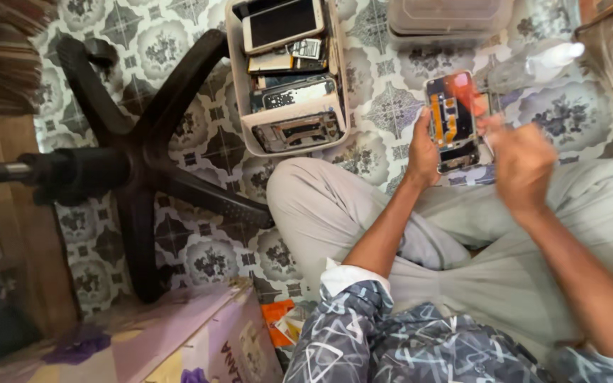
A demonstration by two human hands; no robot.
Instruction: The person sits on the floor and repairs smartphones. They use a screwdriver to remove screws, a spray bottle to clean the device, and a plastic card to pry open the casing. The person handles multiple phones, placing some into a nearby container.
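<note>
Opened smartphone held above my lap, over the patterned tile floor [384, 106].

My left hand [423, 152] grips the back-off smartphone [453, 120] by its left edge, orange flex and metal shields exposed; my right hand [523, 167], blurred, fingers curled, touches its right edge. A white plastic tray [238, 106] of phone parts lies beyond my knee.

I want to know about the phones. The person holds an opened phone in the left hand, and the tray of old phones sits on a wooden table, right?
Not quite. The head view shows the tray of phones on the patterned tile floor, not a table. The left hand does hold the opened phone.
</note>
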